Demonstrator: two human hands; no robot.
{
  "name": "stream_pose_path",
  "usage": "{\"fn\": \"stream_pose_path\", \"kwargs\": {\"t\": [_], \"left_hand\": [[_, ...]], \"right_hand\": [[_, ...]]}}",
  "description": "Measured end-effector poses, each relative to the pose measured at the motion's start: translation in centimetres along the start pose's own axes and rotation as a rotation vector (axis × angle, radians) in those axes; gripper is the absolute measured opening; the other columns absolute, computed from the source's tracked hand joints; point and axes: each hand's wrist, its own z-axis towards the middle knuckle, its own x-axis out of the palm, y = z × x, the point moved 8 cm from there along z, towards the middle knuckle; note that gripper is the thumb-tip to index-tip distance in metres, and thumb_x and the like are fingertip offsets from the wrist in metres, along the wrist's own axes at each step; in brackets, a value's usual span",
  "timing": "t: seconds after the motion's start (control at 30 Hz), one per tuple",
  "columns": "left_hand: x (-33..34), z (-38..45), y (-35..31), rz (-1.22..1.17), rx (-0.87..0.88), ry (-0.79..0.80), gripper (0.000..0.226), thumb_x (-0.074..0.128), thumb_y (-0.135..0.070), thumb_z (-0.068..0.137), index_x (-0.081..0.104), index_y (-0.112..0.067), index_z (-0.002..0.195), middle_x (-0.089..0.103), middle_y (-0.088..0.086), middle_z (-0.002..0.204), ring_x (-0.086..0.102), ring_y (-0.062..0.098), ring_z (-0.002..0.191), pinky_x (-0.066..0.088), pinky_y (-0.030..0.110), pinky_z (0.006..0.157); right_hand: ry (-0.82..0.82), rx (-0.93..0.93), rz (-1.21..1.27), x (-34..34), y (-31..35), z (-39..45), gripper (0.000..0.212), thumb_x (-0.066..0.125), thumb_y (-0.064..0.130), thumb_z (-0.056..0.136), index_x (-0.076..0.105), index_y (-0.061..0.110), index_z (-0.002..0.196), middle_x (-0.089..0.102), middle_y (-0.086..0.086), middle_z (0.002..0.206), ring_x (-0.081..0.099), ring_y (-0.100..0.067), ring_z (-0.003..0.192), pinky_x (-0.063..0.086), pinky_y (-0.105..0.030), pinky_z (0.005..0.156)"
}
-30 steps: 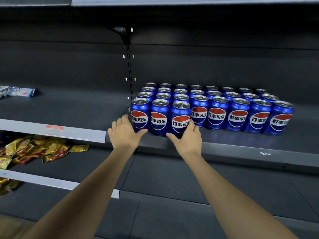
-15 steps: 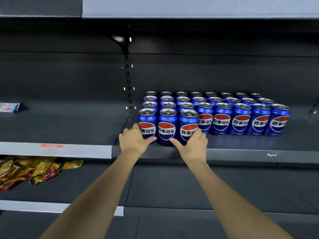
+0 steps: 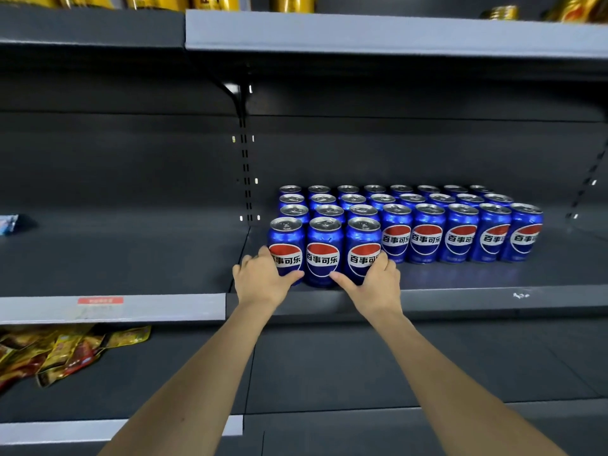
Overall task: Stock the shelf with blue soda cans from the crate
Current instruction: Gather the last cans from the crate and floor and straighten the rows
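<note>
Three front blue soda cans [image 3: 324, 258] are clasped between the curled left hand [image 3: 263, 283] and right hand [image 3: 375, 284] at the shelf [image 3: 460, 301] edge, backed by can rows [image 3: 427, 209], flanked by snack packets [image 3: 65, 353], gold cans [image 3: 214, 1] overhead.

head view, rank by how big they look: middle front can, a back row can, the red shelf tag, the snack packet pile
1. Snack packet pile
2. Middle front can
3. Red shelf tag
4. Back row can

The cans are likely the same size; the back one only looks smaller from distance and being mostly hidden.
</note>
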Motion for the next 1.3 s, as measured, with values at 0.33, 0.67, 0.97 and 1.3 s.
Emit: {"fn": "stream_pose_path", "kwargs": {"t": [0.33, 0.67, 0.97, 1.3], "left_hand": [[0.0, -0.3, -0.1, 0.051, -0.008, -0.024, 0.067, 0.067, -0.062, 0.072, 0.052, -0.014, 0.116, 0.064, 0.005, 0.112, 0.050, 0.022, 0.113, 0.032, 0.033, 0.094], [0.0, -0.9, -1.0, 0.108, -0.052, -0.052, 0.067, 0.066, -0.064, 0.071, 0.053, -0.014, 0.116, 0.064, 0.005, 0.111, 0.049, 0.023, 0.114, 0.031, 0.033, 0.093], [0.4, -0.9, -1.3, 0.082, -0.053, -0.035, 0.066, 0.066, -0.062, 0.073, 0.052, -0.015, 0.117, 0.063, 0.004, 0.112, 0.048, 0.022, 0.114, 0.030, 0.034, 0.094], [0.5, -0.6, -1.6, 0.097, -0.041, -0.008, 0.067, 0.066, -0.063, 0.072, 0.052, -0.016, 0.118, 0.063, 0.002, 0.112, 0.047, 0.022, 0.116, 0.030, 0.033, 0.095]], "right_hand": [[0.021, -0.036, 0.020, -0.4, -0.8, 0.9, 0.069, 0.062, 0.045, 0.087, 0.036, 0.001, 0.134, 0.045, -0.016, 0.134, 0.040, -0.028, 0.124, 0.037, -0.034, 0.100], [0.018, -0.057, 0.051, -0.8, -1.3, 1.2, 0.065, 0.067, 0.042, 0.084, 0.041, -0.001, 0.126, 0.049, -0.016, 0.129, 0.041, -0.028, 0.122, 0.039, -0.035, 0.099], [0.073, -0.069, 0.059, -0.7, -2.1, 1.9, 0.076, 0.065, 0.043, 0.085, 0.033, 0.000, 0.138, 0.044, -0.017, 0.137, 0.039, -0.028, 0.127, 0.038, -0.035, 0.101], [-0.328, -0.482, -0.196, -4.7, 4.6, 0.4, 0.089, 0.073, 0.056, 0.071, 0.042, 0.008, 0.139, 0.041, -0.019, 0.141, 0.038, -0.037, 0.130, 0.035, -0.048, 0.103]]}}
